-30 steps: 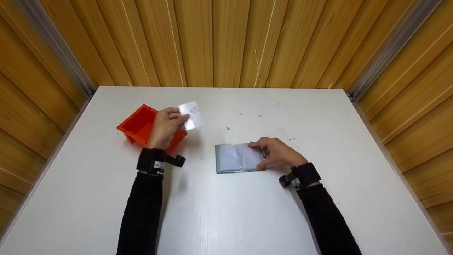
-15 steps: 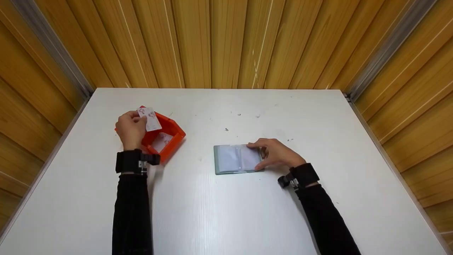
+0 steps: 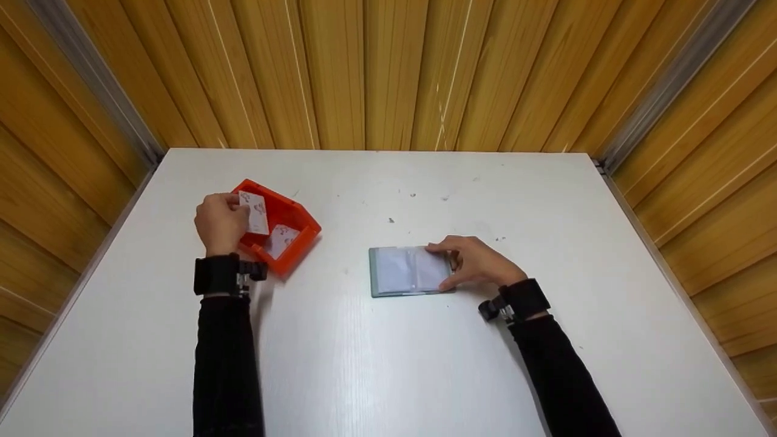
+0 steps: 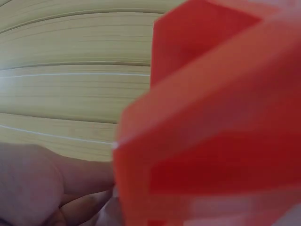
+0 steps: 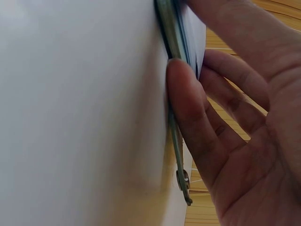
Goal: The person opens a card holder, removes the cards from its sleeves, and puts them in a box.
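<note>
My left hand [image 3: 221, 223] pinches a white card [image 3: 254, 212] with pink printed marks, held within the outline of an orange-red bin [image 3: 288, 209]. Another such card [image 3: 281, 241] lies in the bin's front part. In the left wrist view, the bin wall [image 4: 225, 108] hides most of the held card. Near the table's middle, an open pocket album [image 3: 393, 270] with clear sleeves and a green cover lies flat. My right hand [image 3: 479, 261] grips its right side between thumb and fingers. The right wrist view shows the thumb [image 5: 186, 87] against the album's edge, above a strap with a metal snap [image 5: 183, 180].
Both the bin and the album rest on a white table [image 3: 376, 364]. Small dark marks [image 3: 391, 220] dot its surface behind the album. Wood-patterned panels [image 3: 388, 73] stand behind the table and along both sides.
The left hand has carried the card leftward from beyond the bin's right side, then slightly down into the bin area. The right hand and album stay in place.
</note>
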`<state>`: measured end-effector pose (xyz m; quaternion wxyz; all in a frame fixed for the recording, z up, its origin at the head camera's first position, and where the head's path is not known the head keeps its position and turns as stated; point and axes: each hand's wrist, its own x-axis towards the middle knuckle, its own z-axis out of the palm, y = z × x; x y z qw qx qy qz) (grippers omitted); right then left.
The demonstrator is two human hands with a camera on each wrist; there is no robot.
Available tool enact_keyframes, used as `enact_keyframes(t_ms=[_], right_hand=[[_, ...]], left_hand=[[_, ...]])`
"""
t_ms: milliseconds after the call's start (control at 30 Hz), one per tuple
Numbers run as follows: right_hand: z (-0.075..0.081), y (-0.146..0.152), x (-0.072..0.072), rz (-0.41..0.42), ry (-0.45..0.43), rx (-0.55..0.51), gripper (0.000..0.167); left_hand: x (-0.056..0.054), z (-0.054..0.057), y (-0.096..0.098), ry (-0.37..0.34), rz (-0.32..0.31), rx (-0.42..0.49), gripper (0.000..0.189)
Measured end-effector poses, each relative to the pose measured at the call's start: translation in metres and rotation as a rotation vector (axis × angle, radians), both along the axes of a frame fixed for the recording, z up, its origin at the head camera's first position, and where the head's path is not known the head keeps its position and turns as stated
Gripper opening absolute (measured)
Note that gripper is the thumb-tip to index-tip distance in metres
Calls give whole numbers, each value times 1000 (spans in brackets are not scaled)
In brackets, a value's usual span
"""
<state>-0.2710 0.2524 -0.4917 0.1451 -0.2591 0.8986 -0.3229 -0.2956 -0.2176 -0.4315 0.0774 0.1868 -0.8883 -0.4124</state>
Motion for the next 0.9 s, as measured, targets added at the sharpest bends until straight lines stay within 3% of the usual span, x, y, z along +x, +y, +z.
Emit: enact_keyframes(t_ms=[300, 567, 700, 900], right_hand=[[-1, -1, -1, -9, -6, 6, 81], [0, -1, 1, -12, -2, 0, 82], [0, -1, 1, -10, -1, -7, 82], [0, 0, 0, -10, -14, -10, 83]], left_hand=[[-1, -12, 12, -11, -159, -157, 35], [-3, -25, 25, -72, -294, -436, 23], [-4, -29, 32, -89, -312, -535, 13], [-3, -33, 41, -106, -279, -673, 18]])
